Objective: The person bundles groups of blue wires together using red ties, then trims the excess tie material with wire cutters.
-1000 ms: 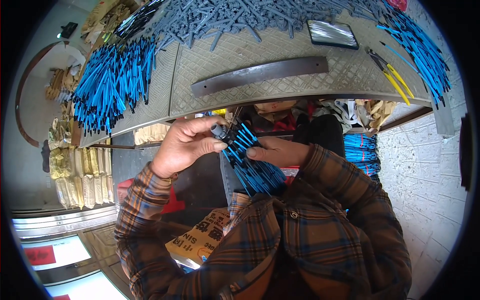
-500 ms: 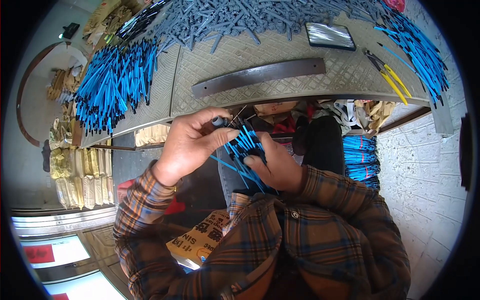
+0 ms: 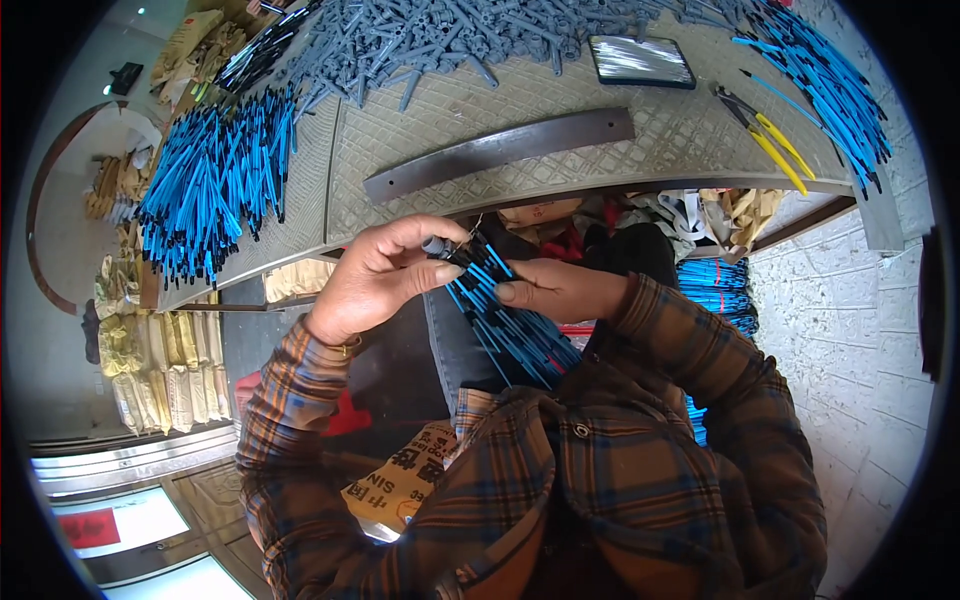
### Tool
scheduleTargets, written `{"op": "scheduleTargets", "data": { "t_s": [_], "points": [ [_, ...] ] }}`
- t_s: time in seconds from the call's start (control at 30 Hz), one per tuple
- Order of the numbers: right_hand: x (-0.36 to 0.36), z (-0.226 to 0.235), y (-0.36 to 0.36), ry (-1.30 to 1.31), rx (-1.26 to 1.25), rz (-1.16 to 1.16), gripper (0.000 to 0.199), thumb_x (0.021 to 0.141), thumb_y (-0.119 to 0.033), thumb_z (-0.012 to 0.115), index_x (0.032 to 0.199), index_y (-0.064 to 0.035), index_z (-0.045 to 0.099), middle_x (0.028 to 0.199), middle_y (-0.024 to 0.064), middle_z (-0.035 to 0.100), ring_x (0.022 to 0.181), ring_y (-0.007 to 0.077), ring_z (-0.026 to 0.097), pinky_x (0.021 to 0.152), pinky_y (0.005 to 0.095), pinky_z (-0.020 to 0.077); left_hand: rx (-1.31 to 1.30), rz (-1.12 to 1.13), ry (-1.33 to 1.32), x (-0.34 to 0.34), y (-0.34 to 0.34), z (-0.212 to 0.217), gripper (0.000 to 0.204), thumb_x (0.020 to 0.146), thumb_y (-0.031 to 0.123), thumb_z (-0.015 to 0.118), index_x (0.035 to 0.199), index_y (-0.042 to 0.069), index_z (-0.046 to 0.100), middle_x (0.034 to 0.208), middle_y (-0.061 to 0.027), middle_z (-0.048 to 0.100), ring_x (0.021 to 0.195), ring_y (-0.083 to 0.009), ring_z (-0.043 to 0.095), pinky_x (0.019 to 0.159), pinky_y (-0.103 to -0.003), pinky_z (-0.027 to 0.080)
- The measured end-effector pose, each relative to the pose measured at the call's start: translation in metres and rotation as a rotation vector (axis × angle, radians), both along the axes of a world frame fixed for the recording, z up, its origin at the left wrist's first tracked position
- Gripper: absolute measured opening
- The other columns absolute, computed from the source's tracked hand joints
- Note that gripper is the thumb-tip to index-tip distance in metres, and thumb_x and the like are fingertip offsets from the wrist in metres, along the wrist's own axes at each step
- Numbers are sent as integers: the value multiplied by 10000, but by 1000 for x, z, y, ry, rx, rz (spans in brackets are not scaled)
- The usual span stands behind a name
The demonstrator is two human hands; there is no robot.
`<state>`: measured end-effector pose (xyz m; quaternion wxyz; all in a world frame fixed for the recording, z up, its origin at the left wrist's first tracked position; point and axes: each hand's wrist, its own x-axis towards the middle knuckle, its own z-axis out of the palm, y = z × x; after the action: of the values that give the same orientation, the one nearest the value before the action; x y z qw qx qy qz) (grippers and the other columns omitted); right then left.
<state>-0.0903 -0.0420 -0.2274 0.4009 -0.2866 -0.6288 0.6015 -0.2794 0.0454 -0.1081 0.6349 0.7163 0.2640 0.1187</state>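
Observation:
My right hand (image 3: 560,290) grips a bundle of thin blue rods (image 3: 505,320) with dark tips, slanting down toward my plaid shirt. My left hand (image 3: 385,275) pinches a small grey piece (image 3: 438,246) at the top end of one rod in the bundle. Both hands are held close to my chest, just below the front edge of the workbench (image 3: 560,185).
The bench carries a large heap of blue rods (image 3: 215,180) at left, a pile of grey parts (image 3: 440,40) at the back, a dark metal bar (image 3: 500,152), a shiny flat tray (image 3: 640,60), yellow-handled pliers (image 3: 765,135) and more blue rods (image 3: 825,80) at right. Sacks (image 3: 160,360) lie on the floor.
My left hand has shifted from the bundle's upper side to pinching a grey piece on a rod tip. The bundle has tilted a little in my right hand.

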Motion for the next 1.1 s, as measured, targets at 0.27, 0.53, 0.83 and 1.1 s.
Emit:
{"op": "scheduleTargets", "data": {
  "t_s": [0.27, 0.53, 0.83, 1.1],
  "points": [
    [-15, 14, -6, -94, -52, -160, 468, 944, -437, 374, 1024, 9, 491, 742, 137, 536, 707, 212, 549, 669, 356, 441, -9, 118, -100, -5, 1, -29, 247, 833, 6, 594, 1075, 0, 544, 1020, -58, 595, 888, -98, 565, 788, -225, 459],
    [-18, 26, -5, -913, 248, -336, 491, 931, -476, 366, 943, 0, 487, 726, 169, 530, 663, 249, 565, 654, 346, 457, -40, 110, -119, -11, 10, -25, 273, 834, -39, 572, 1094, 13, 508, 1003, -67, 589, 914, -104, 554, 787, -219, 459],
    [7, 8, 29, -340, -174, 227, 563, 924, -525, 332, 945, 9, 509, 761, 118, 557, 704, 205, 564, 682, 338, 459, -153, 126, -200, -13, 9, -35, 387, 816, 38, 609, 1174, 12, 462, 1051, -134, 608, 935, -170, 588, 856, -273, 436],
    [3, -3, 26, -396, 0, 185, 578, 928, -528, 313, 945, 17, 505, 780, 137, 568, 733, 226, 573, 697, 356, 458, -261, 359, -346, 1, -22, -75, 288, 909, 154, 524, 1146, 2, 467, 1047, -132, 599, 948, -178, 568, 834, -275, 447]
  ]
}}
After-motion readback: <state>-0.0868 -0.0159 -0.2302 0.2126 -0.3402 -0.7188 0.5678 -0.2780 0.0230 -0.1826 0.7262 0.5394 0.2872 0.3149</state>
